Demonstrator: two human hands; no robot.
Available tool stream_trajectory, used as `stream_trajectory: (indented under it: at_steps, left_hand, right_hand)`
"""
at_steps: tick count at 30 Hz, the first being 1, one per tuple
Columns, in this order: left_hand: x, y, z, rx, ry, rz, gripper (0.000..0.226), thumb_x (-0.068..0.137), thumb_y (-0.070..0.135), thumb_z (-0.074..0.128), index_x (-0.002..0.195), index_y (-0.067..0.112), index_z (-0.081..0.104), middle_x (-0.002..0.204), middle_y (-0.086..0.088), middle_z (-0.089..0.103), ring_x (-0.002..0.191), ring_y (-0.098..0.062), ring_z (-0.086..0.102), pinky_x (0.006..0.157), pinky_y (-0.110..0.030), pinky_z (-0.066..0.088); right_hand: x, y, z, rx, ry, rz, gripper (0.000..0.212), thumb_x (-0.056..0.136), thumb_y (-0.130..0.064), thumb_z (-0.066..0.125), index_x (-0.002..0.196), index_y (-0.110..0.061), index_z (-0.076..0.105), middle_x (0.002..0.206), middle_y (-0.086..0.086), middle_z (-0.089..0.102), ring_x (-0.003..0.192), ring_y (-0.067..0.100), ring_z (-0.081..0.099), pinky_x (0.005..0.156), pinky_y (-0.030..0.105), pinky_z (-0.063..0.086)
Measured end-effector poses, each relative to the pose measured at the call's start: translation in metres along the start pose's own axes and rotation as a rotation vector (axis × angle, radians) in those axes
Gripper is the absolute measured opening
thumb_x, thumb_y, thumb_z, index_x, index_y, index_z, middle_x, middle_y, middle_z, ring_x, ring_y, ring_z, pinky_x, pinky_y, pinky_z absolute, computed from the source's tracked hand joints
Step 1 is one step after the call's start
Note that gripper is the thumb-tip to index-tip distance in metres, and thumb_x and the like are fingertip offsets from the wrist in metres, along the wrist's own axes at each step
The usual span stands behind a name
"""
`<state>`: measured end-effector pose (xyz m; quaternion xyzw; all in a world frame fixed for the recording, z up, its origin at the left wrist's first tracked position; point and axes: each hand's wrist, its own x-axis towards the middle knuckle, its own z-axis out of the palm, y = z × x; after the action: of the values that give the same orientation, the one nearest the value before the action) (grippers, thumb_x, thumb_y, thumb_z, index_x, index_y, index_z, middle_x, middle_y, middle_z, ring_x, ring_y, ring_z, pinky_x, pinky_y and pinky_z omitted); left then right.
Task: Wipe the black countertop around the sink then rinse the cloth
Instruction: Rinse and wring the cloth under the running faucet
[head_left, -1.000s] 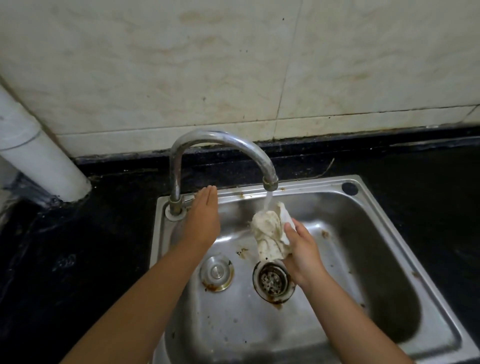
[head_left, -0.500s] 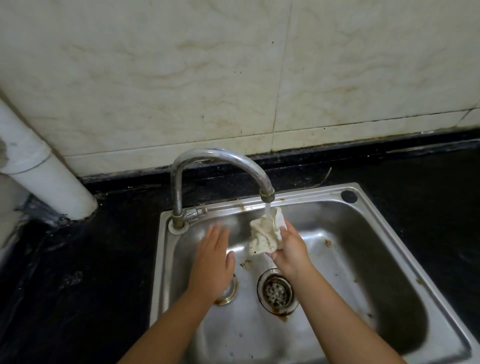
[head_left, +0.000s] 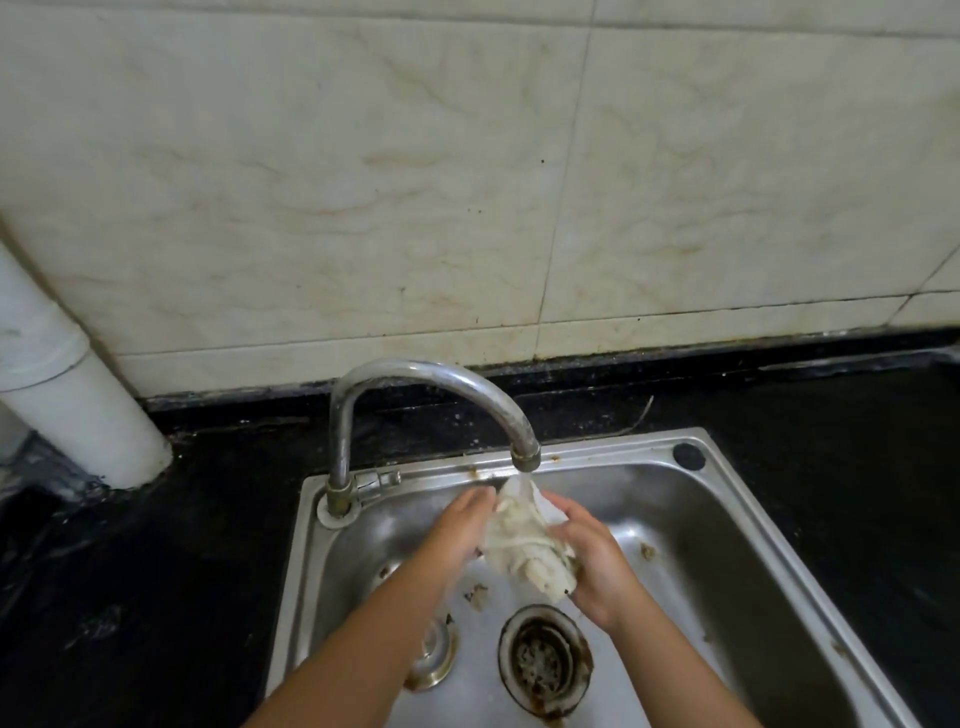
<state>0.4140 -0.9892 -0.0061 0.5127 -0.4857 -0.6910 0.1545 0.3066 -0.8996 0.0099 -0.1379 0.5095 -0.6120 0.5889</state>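
Both our left hand (head_left: 457, 530) and right hand (head_left: 592, 561) clasp the wet cloth (head_left: 524, 545) under the running tap (head_left: 524, 457), above the sink (head_left: 727, 597).

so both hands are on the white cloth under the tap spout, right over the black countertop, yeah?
Not quite. The head view shows both hands, left hand and right hand, on the white cloth under the tap spout, but they are over the steel sink, not the black countertop. The countertop lies around the sink on either side.
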Motion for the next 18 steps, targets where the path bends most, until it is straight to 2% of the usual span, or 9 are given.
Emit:
stream_trajectory:
  at_steps: [2,4,8,11,14,16,18]
  left_hand:
    - [0.003,0.004,0.005,-0.143,-0.046,0.003,0.023,0.094,0.020,0.050,0.109,0.006,0.060,0.106,-0.019,0.064,0.093,-0.029,0.060,0.087,-0.041,0.048]
    - [0.007,0.005,0.012,-0.110,-0.034,0.044,0.014,0.092,0.013,0.052,0.098,0.007,0.064,0.097,-0.016,0.066,0.090,-0.029,0.061,0.084,-0.041,0.049]
    - [0.007,0.011,0.019,0.010,0.141,0.171,0.022,0.094,0.013,0.047,0.075,0.018,0.058,0.074,-0.002,0.056,0.071,-0.017,0.049,0.067,-0.029,0.042]
    - [0.007,0.017,0.017,0.080,0.198,0.230,0.020,0.095,0.015,0.045,0.079,0.021,0.055,0.080,-0.002,0.057,0.075,-0.017,0.051,0.071,-0.029,0.042]
    - [0.007,0.019,0.014,0.182,0.177,0.260,0.019,0.096,0.018,0.042,0.084,0.028,0.053,0.092,-0.005,0.061,0.087,-0.023,0.057,0.078,-0.036,0.046]
    - [0.007,0.017,0.013,0.252,0.173,0.295,0.014,0.097,0.020,0.039,0.097,0.024,0.052,0.100,-0.006,0.061,0.092,-0.023,0.056,0.081,-0.036,0.045]
    - [0.007,0.013,0.013,0.344,0.163,0.330,0.021,0.099,0.022,0.034,0.113,0.019,0.049,0.106,-0.004,0.057,0.093,-0.019,0.052,0.080,-0.030,0.041]
  right_hand:
    - [0.000,-0.003,-0.004,-0.078,0.034,0.014,0.026,0.073,0.008,0.051,0.096,-0.003,0.053,0.077,0.014,0.060,0.062,0.023,0.058,0.045,0.025,0.050]
    - [0.003,-0.004,-0.009,-0.126,0.112,-0.006,0.020,0.085,0.011,0.041,0.091,-0.007,0.050,0.078,0.013,0.055,0.064,0.022,0.053,0.044,0.023,0.046]
    - [0.006,-0.002,-0.017,-0.052,0.200,-0.010,0.019,0.087,0.008,0.048,0.089,-0.011,0.048,0.083,0.009,0.053,0.067,0.020,0.052,0.048,0.023,0.048]
    - [0.009,0.002,-0.023,-0.148,0.127,0.007,0.017,0.088,0.005,0.050,0.099,-0.006,0.055,0.088,0.010,0.060,0.073,0.020,0.058,0.061,0.027,0.048]
    - [0.012,0.002,-0.022,-0.263,0.134,-0.012,0.014,0.091,0.000,0.049,0.097,-0.007,0.060,0.087,0.008,0.064,0.077,0.019,0.061,0.065,0.026,0.051]
    - [0.014,0.003,-0.021,-0.266,0.184,-0.038,0.013,0.092,-0.002,0.049,0.097,-0.008,0.061,0.087,0.007,0.063,0.078,0.017,0.061,0.063,0.024,0.051]
    - [0.018,0.005,-0.020,-0.277,0.242,-0.068,0.014,0.092,-0.004,0.051,0.101,-0.010,0.060,0.087,0.006,0.062,0.077,0.017,0.060,0.061,0.024,0.050]
